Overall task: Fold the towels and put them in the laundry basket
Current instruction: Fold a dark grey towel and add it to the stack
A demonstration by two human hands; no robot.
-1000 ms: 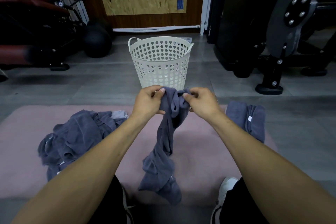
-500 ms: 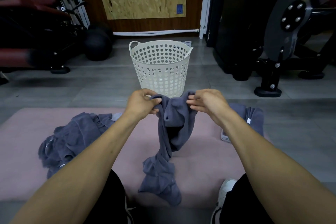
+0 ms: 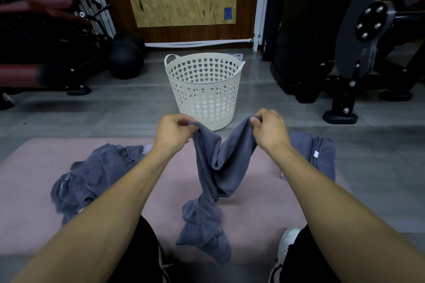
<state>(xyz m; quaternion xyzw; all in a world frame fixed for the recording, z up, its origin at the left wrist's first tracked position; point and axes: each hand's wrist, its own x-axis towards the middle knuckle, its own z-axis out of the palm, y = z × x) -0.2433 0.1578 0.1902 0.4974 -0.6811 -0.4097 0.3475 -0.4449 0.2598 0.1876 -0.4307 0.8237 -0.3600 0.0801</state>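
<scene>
Hands [image 3: 174, 132] [image 3: 270, 131] have parted, perhaps spreading the towel [image 3: 215, 167] wider.

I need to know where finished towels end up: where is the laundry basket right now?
In the head view the laundry basket stands upright on the grey floor at centre, just beyond the pink mat and behind both raised hands.

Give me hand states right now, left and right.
Left hand: closed, pinching one top corner of the grey towel.
Right hand: closed, pinching the other top corner of the same towel.
</scene>
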